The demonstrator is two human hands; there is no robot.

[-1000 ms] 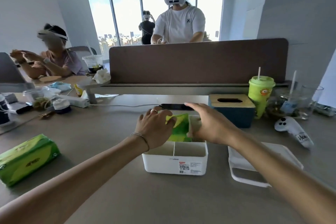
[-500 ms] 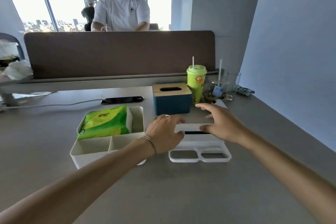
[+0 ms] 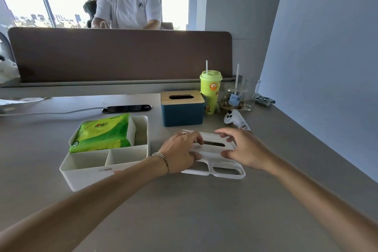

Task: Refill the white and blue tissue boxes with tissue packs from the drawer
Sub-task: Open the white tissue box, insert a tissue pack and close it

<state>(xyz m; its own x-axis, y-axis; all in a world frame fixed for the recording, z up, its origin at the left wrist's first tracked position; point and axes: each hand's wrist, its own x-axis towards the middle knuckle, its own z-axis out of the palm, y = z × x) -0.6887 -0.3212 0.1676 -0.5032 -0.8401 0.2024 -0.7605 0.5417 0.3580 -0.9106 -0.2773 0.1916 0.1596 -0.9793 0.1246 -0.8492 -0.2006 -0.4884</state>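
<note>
Both hands, left (image 3: 180,154) and right (image 3: 243,149), closed on white lid (image 3: 216,161) flat on grey tabletop (image 3: 184,210), beside open white box (image 3: 102,172) holding green tissue pack (image 3: 104,133), blue box (image 3: 182,108) behind.

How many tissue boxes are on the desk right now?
2. The white box sits open at left with a green pack inside; the blue box stands behind the hands, lid on.
</note>
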